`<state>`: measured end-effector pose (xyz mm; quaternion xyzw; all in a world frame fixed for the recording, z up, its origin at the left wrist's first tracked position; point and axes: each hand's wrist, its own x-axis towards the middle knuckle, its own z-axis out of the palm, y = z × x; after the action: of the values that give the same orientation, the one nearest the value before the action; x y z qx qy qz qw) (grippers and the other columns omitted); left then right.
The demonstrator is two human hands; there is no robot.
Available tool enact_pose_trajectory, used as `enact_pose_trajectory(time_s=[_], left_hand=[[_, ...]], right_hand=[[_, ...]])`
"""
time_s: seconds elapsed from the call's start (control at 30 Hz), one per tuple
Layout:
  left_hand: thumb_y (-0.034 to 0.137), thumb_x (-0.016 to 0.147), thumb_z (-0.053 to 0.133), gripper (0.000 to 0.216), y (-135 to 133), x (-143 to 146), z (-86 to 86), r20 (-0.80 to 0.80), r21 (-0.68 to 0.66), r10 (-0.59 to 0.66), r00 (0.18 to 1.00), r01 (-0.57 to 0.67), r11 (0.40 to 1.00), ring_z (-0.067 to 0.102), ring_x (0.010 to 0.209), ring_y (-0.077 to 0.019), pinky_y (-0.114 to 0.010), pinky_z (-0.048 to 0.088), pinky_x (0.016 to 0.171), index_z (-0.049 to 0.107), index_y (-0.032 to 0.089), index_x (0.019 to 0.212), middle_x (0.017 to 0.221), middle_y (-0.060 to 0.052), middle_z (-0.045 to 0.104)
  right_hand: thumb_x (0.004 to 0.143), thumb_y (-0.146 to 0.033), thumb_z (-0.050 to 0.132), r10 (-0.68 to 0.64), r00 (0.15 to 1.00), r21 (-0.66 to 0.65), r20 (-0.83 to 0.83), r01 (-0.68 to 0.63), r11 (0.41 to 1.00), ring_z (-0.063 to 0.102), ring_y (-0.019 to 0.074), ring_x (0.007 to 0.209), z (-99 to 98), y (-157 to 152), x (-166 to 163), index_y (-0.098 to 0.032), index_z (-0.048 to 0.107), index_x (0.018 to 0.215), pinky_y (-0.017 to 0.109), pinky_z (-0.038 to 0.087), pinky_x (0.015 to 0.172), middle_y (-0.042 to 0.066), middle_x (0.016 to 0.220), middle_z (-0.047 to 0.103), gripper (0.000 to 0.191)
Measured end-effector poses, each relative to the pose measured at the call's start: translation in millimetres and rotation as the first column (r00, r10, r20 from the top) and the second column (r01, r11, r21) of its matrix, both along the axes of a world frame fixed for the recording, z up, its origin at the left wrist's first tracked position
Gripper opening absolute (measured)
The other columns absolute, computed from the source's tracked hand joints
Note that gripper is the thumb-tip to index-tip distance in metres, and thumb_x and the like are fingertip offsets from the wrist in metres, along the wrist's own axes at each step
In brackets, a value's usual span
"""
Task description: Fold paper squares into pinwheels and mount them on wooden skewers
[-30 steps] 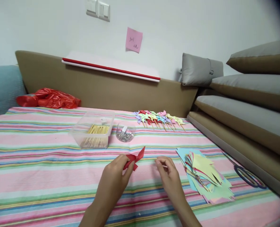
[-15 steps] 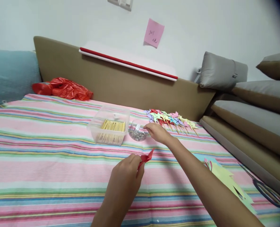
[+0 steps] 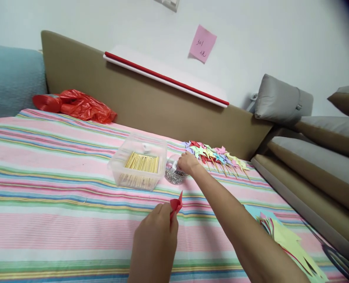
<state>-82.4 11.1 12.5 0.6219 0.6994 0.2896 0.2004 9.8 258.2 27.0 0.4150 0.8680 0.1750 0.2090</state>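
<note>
Evidently the left hand, low at the center of the frame, is clamped on a red paper pinwheel, thumb and forefinger pinching it so that one pointed blade sticks up past the fingertips. Its wrist runs off the bottom edge, and a broad sweep of striped cloth spreads from it toward the left edge of the frame. The right hand is farther up, just right of center, its curled fingers over the right side of a round clear tub that holds small metal pins; I cannot tell whether the fingertips are together or apart, or whether they grip anything. Close by on the tub's left stands a rectangular clear plastic box with thin wooden sticks laid side by side in it, leaving only a narrow gap between the two containers. Behind and right of the same hand, a cluster of multicolored paper pinwheels on sticks lies near the foot of the brown panel. The right forearm slants down to the bottom edge, overlapping a pile of cut colored paper at lower right. Beyond the pile, dark-handled scissors lie alongside the stacked gray-and-brown cushions, which bound the working room along the right edge of the frame
</note>
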Motion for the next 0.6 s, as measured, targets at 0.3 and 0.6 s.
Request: enact_pose_trajectory(time_s=[0.3,0.6], left_hand=[[0.02,0.095,0.049,0.021,-4.1,-9.4,0.5,0.03,-0.04,0.037,0.999,-0.036,0.999,0.067,0.072,-0.0232,-0.03,0.035,0.059,0.056,0.021,0.076,0.084,-0.006,0.074],[0.022,0.089,0.055,0.023,-0.7,-9.3,-4.0,0.025,0.07,0.056,0.998,-0.057,0.996,0.061,0.06,-0.023,-0.029,0.031,0.054,0.048,0.023,0.067,0.07,-0.005,0.069]], right_hand=[[0.096,-0.033,0.062,0.039,0.988,-0.003,0.147,-0.039,0.999,0.064,0.0234,0.108,-10.4,1.4,-7.4,-0.016,0.062,0.121,0.045,0.055,0.092,0.01,0.124,0.063,0.031],[0.096,-0.034,0.062,0.031,0.994,0.0,0.103,-0.031,1.0,0.066,0.0227,0.105,-0.8,-5.0,-5.6,-0.015,0.062,0.119,0.045,0.055,0.091,0.009,0.12,0.065,0.03]])
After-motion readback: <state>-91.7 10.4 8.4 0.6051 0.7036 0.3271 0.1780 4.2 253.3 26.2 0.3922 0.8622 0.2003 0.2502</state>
